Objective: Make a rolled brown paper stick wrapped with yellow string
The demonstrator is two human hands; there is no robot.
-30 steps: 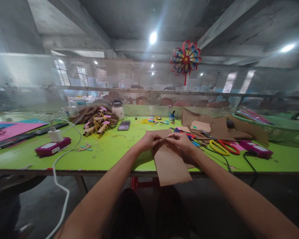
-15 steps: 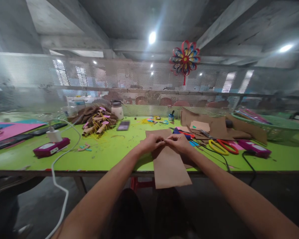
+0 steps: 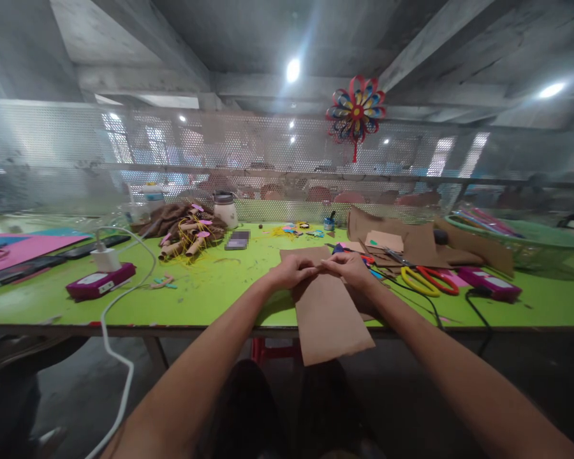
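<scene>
Both hands meet at the upper end of a brown paper sheet (image 3: 332,322), whose lower end hangs over the front edge of the green table (image 3: 210,306). My left hand (image 3: 294,271) pinches the paper's upper edge from the left. From the right, my right hand (image 3: 348,268) pinches the same edge, its fingertips close to the left ones. Another brown piece (image 3: 299,254) lies under and behind the hands. The fingers partly hide the pinched edge.
Yellow-handled and red-handled scissors (image 3: 418,280), cardboard (image 3: 395,229) and a purple power block (image 3: 490,285) lie on the right. To the left are paper rolls (image 3: 189,239), a jar (image 3: 226,210) and a purple block (image 3: 100,280) with a white cable.
The lower end of the hanging paper has swung slightly to the right. My right hand's fingers have shifted a little along the edge; both hands remain close together.
</scene>
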